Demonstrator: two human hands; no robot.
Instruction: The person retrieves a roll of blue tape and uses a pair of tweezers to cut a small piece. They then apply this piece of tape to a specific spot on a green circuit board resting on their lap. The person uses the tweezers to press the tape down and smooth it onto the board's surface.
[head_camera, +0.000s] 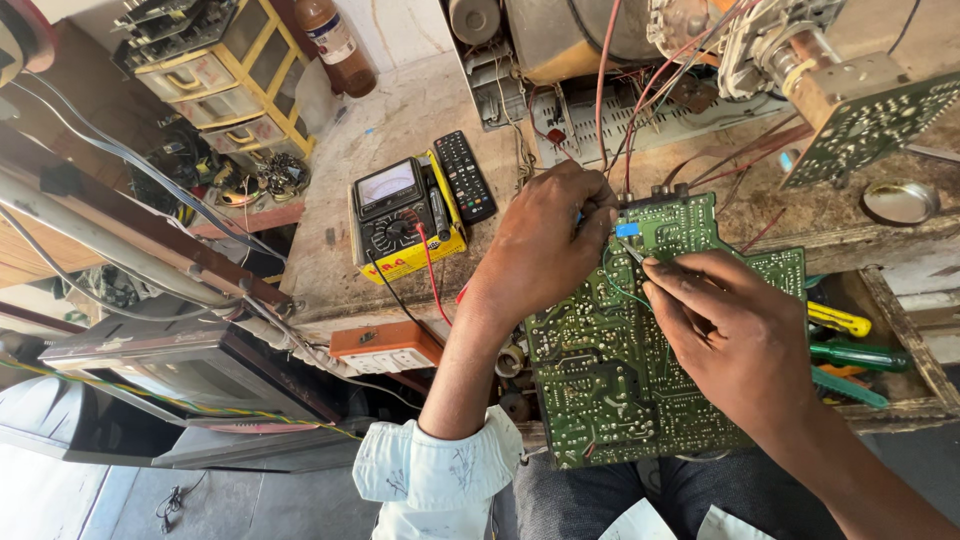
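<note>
A large green circuit board (610, 370) lies solder side up over my lap and the bench edge. My left hand (545, 245) grips the board's upper left corner, fingers curled by a small blue part (627, 229). My right hand (730, 330) rests on the board and pinches a thin metal probe (634, 252), its tip touching the board just under the blue part. Red wires (610, 90) run from the board's top edge up into an opened television chassis (600, 60).
A yellow analog multimeter (400, 215) with red and black leads sits left, beside a black remote (464, 175). An orange-topped socket box (385, 345) sits at the bench edge. Screwdrivers (850, 350) lie in a tray right. A second green board (870, 125) and a metal lid (900, 202) sit upper right.
</note>
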